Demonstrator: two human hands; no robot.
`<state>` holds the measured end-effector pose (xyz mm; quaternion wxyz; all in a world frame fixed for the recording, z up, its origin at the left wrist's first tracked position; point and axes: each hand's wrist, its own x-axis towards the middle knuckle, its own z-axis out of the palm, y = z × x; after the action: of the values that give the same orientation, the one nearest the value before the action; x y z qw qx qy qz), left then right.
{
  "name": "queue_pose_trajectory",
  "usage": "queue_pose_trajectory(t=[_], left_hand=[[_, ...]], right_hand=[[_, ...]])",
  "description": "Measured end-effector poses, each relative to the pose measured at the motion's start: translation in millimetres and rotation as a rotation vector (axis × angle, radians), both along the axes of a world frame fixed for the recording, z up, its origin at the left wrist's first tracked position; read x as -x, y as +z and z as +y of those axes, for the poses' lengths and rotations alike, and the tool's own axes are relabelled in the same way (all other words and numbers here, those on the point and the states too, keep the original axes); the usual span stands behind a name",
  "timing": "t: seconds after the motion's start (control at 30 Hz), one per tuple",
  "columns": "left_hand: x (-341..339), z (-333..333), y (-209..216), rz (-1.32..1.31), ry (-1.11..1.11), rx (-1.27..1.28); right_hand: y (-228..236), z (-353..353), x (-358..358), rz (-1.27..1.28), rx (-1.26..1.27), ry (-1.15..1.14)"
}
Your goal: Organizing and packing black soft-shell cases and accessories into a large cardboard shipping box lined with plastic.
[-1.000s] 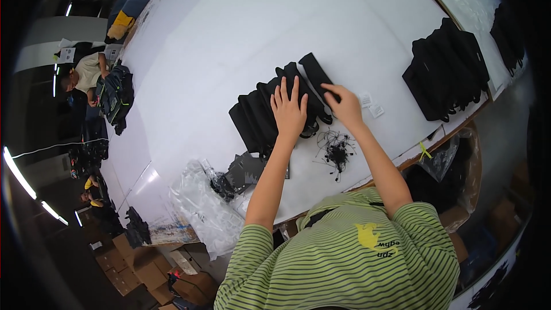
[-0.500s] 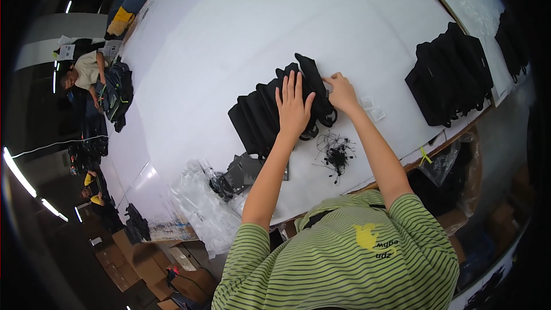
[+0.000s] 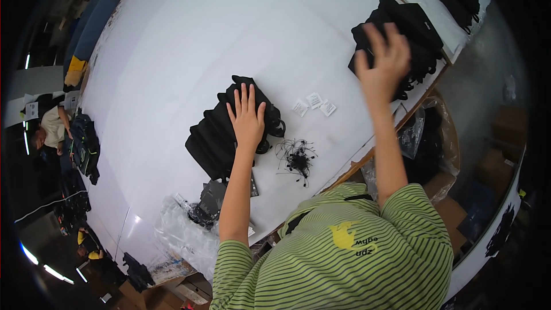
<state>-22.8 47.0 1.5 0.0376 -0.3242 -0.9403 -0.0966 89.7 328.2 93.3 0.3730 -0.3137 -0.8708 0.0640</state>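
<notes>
Left hand (image 3: 248, 119) flat, fingers spread, pinning black bags (image 3: 225, 131) at table (image 3: 172, 40) centre. Right hand (image 3: 383, 63) open, empty, over second stack (image 3: 422, 34) at 2 o'clock. Bags look soft, light, floppy; likely best gripped at folded edge.

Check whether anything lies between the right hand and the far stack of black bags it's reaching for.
Nothing visible does. The right hand is raised, fingers spread, just over the near edge of the stack of black bags. The small white packets lie off to the left.
</notes>
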Motion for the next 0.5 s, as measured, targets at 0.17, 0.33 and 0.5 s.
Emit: queue_pose_trajectory(t=[0.17, 0.33, 0.5], left_hand=[[-2, 6, -1, -0.031, -0.020, -0.005], [-1, 6, -2, -0.026, -0.030, -0.008], [-1, 8, -3, -0.032, -0.031, -0.022]], right_hand=[[22, 101, -78, -0.438, -0.169, -0.070], [23, 141, -75, -0.546, 0.023, 0.038], [33, 167, -64, -0.520, -0.119, 0.165]])
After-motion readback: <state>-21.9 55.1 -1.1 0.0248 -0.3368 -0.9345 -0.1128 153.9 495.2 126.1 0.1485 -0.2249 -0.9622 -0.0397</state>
